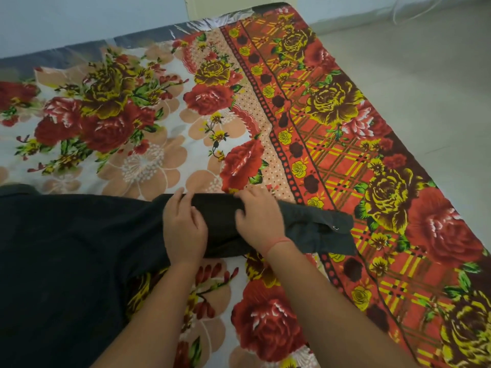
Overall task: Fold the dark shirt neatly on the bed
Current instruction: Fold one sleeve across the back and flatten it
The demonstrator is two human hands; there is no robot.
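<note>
Dark shirt [66, 248]: spread on the bed [345, 155], body at lower left, one sleeve [220, 216] stretched out to the right.
Sleeve cuff [329, 235]: rumpled, lying on the red checked border of the sheet; small metal stud [336, 227] visible.
Left hand [184, 229]: palm down on the sleeve near the shoulder, fingers close together and reaching its far edge, thumb out to the side.
Right hand [259, 219]: palm down on the sleeve just beside the left, fingers together, pressing the cloth.
Right wrist: red thread [276, 241] tied round it.
Bed cover: floral sheet, red and yellow roses.
Floor [425, 75]: pale, to the right of the bed.
</note>
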